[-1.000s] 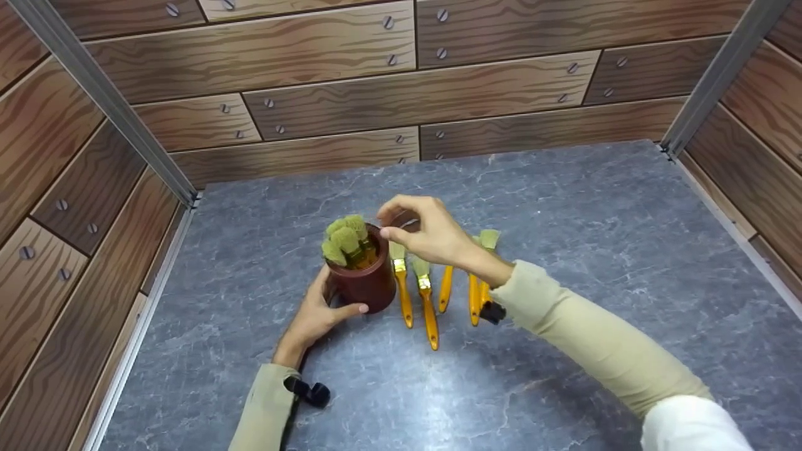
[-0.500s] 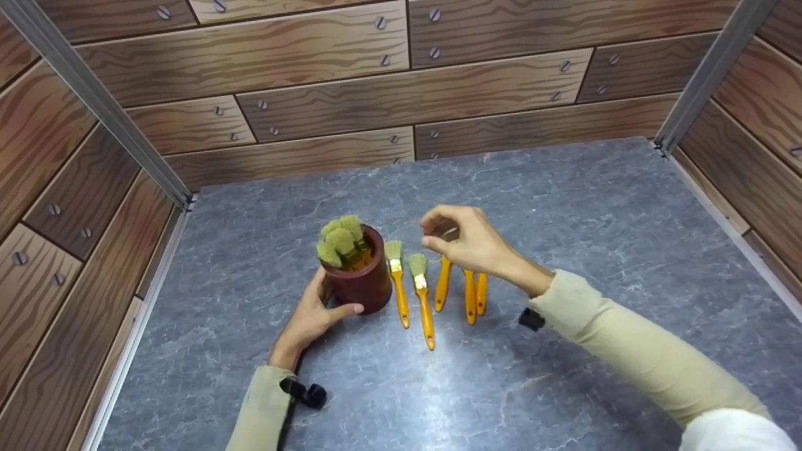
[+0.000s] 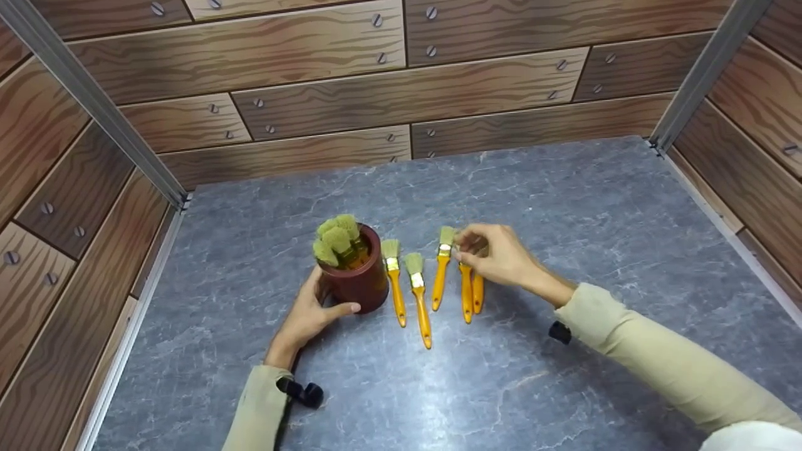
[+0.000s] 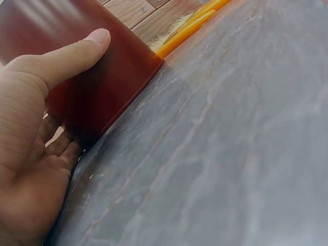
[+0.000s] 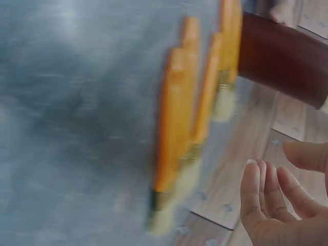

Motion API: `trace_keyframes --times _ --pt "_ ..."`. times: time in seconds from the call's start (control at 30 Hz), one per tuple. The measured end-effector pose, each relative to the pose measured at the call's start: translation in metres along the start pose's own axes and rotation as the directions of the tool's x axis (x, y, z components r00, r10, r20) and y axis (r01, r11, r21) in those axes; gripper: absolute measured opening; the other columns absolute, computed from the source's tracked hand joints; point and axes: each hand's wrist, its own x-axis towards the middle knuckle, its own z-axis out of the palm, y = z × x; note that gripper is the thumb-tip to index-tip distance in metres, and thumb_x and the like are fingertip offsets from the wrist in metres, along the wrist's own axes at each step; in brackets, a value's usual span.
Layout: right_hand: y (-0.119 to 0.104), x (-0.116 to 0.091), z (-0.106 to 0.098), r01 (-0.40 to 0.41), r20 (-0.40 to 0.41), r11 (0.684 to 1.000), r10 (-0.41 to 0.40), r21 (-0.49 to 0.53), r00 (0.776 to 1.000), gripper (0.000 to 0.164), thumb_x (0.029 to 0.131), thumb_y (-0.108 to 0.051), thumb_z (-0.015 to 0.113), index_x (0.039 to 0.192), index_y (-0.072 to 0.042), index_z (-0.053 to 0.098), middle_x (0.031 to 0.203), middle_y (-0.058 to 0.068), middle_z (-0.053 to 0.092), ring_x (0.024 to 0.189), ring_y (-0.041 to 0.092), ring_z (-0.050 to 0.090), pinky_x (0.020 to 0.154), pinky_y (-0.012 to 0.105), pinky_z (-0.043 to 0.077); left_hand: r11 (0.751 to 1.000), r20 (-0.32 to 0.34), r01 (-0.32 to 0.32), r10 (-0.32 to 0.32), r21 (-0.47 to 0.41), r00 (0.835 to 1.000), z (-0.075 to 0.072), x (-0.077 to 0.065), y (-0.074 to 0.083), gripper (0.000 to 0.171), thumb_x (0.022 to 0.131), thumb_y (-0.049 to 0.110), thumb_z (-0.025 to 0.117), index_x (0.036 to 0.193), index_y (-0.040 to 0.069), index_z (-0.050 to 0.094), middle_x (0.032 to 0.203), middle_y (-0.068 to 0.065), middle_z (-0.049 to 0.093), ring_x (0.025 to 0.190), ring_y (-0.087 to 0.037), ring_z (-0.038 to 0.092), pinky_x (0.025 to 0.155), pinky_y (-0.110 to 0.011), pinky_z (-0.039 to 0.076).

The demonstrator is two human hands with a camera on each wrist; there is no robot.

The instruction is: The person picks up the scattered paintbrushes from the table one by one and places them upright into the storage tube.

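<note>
A dark red cylindrical cup (image 3: 360, 289) stands on the table with several paintbrushes (image 3: 336, 241) in it, bristles up. My left hand (image 3: 306, 321) grips it low on the near left side, the thumb (image 4: 77, 59) lying across the front wall. To its right, several paintbrushes with orange handles and pale bristles lie apart, among them one beside the cup (image 3: 395, 282) and a nearer one (image 3: 421, 300). Over the two rightmost brushes (image 3: 467, 297) hovers my right hand (image 3: 498, 255), hiding their bristles. In the right wrist view its loosely bent fingers (image 5: 251, 189) hold nothing.
The grey marbled tabletop (image 3: 564, 200) is bounded by wood-patterned walls (image 3: 326, 75) at the back and sides. Metal posts (image 3: 686, 94) stand in the rear corners. A small black device (image 3: 301, 393) sits at the left wrist, another (image 3: 559, 332) at the right.
My right hand has moved right, from the cup's rim to above the rightmost brushes, uncovering the middle brush. The left hand keeps its hold on the cup.
</note>
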Motion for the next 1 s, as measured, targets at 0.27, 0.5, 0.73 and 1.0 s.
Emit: trace_keyframes --times 0.27,0.5,0.73,1.0 --pt "0.030 -0.010 0.003 -0.051 0.019 0.998 0.052 -0.044 0.998 0.014 0.091 -0.004 0.081 0.102 0.002 0.075 0.093 0.012 0.076 0.082 0.022 0.072 0.076 0.030 0.063 1.000 0.004 -0.006 0.006 -0.010 1.000 0.000 0.001 0.001 0.102 0.083 0.008 0.093 0.165 0.029 0.037 0.158 -0.002 0.056 0.150 -0.021 0.049 0.126 -0.039 0.038" --pt "0.044 -0.018 0.005 -0.104 0.037 0.992 0.107 -0.076 0.994 0.020 0.089 -0.009 0.085 0.102 0.002 0.074 0.091 0.012 0.075 0.078 0.019 0.070 0.072 0.028 0.061 1.000 -0.001 -0.007 0.007 -0.004 1.000 -0.002 0.002 0.002 0.102 0.083 0.007 0.093 0.165 0.028 0.037 0.159 -0.002 0.056 0.150 -0.022 0.049 0.126 -0.039 0.037" --pt "0.047 -0.021 0.006 -0.188 0.015 0.975 0.191 -0.115 0.982 0.029 0.084 -0.018 0.092 0.096 -0.001 0.072 0.086 0.008 0.073 0.075 0.017 0.066 0.069 0.029 0.056 1.000 0.009 -0.010 0.010 -0.010 1.000 -0.001 0.003 0.001 0.102 0.083 0.007 0.093 0.166 0.028 0.036 0.159 -0.002 0.055 0.151 -0.022 0.048 0.127 -0.046 0.035" --pt "0.044 -0.020 0.005 -0.302 0.023 0.949 0.305 -0.095 0.952 0.034 0.082 -0.021 0.095 0.099 -0.004 0.071 0.088 0.005 0.075 0.078 0.016 0.068 0.075 0.033 0.058 1.000 0.001 0.002 -0.002 0.002 1.000 -0.001 0.000 -0.001 0.104 0.083 0.009 0.094 0.166 0.031 0.035 0.158 -0.001 0.056 0.150 -0.021 0.049 0.125 -0.041 0.039"
